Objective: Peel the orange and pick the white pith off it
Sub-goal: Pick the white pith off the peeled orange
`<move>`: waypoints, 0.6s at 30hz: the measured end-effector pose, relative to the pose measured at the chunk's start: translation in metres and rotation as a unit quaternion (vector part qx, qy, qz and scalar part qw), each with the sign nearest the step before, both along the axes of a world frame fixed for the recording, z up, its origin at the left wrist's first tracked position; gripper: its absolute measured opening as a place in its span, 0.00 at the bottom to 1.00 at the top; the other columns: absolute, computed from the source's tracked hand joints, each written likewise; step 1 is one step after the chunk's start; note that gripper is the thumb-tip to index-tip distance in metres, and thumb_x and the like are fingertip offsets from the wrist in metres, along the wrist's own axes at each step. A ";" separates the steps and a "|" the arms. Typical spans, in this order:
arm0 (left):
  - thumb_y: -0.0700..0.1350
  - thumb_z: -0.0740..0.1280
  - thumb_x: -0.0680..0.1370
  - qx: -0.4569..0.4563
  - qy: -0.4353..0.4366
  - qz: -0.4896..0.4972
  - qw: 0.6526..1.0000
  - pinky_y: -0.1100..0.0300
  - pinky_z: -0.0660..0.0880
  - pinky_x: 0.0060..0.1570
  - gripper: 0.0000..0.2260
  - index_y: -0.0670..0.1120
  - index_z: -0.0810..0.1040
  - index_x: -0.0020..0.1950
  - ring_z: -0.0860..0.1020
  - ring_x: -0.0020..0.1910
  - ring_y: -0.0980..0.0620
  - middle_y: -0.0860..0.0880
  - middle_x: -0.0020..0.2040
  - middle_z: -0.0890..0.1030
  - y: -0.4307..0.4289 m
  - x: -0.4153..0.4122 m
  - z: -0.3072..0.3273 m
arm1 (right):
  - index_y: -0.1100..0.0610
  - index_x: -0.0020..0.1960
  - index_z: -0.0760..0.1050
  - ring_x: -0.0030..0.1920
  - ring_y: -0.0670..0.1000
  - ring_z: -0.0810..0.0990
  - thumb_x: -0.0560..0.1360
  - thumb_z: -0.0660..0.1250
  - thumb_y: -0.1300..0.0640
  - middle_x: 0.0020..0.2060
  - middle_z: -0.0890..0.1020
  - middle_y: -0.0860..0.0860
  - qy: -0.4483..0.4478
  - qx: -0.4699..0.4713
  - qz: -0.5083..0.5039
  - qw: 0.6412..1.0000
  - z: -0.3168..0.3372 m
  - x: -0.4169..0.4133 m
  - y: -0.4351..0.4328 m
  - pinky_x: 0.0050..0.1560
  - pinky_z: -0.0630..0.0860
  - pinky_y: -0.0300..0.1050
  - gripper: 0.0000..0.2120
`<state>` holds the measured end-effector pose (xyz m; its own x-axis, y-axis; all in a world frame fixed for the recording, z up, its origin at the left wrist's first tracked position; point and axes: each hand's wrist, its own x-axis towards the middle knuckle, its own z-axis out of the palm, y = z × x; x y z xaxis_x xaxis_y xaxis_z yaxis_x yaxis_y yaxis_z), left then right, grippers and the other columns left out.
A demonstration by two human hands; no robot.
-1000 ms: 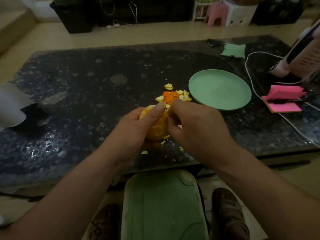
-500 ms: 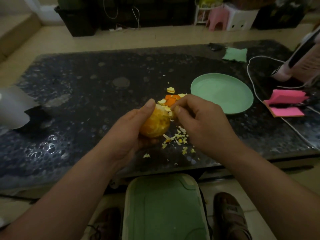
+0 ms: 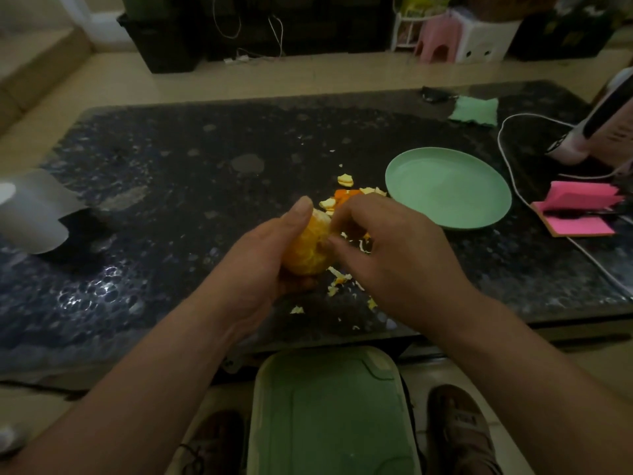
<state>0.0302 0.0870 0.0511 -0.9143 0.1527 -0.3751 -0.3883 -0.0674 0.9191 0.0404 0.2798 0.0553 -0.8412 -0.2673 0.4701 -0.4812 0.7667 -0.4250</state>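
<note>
Left hand [image 3: 260,265] still grips the mostly bare orange [image 3: 308,248] just left of the green plate [image 3: 448,186], right hand [image 3: 394,255] has dropped from its top to pinch its side, so pith-picking looks to continue.

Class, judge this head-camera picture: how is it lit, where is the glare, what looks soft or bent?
Head view: dim; glare glints on the dark table, near left; the right hand at the orange looks soft; the wide lens bows the table's far edge.
</note>
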 end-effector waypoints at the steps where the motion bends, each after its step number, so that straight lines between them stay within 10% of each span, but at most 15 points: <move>1: 0.69 0.71 0.76 -0.008 0.002 -0.003 1.000 0.51 0.80 0.47 0.28 0.50 0.84 0.65 0.85 0.57 0.42 0.42 0.61 0.86 0.000 0.001 0.000 | 0.49 0.50 0.76 0.42 0.45 0.73 0.79 0.71 0.49 0.43 0.77 0.43 0.004 0.003 0.003 1.000 0.000 0.000 0.000 0.40 0.75 0.48 0.05; 12: 0.66 0.71 0.72 0.010 -0.022 -0.008 1.000 0.55 0.78 0.39 0.28 0.49 0.83 0.64 0.84 0.46 0.44 0.40 0.56 0.88 -0.004 0.005 0.008 | 0.51 0.48 0.76 0.43 0.42 0.76 0.84 0.66 0.52 0.41 0.77 0.41 -0.100 -0.087 0.003 0.991 -0.002 -0.009 0.007 0.41 0.70 0.34 0.06; 18: 0.67 0.71 0.70 0.035 -0.038 0.024 0.998 0.59 0.78 0.33 0.28 0.52 0.81 0.65 0.83 0.40 0.46 0.42 0.53 0.89 -0.003 0.005 0.008 | 0.50 0.55 0.79 0.43 0.44 0.81 0.83 0.69 0.53 0.45 0.84 0.44 -0.117 -0.074 -0.083 0.987 -0.012 -0.022 0.015 0.48 0.80 0.49 0.02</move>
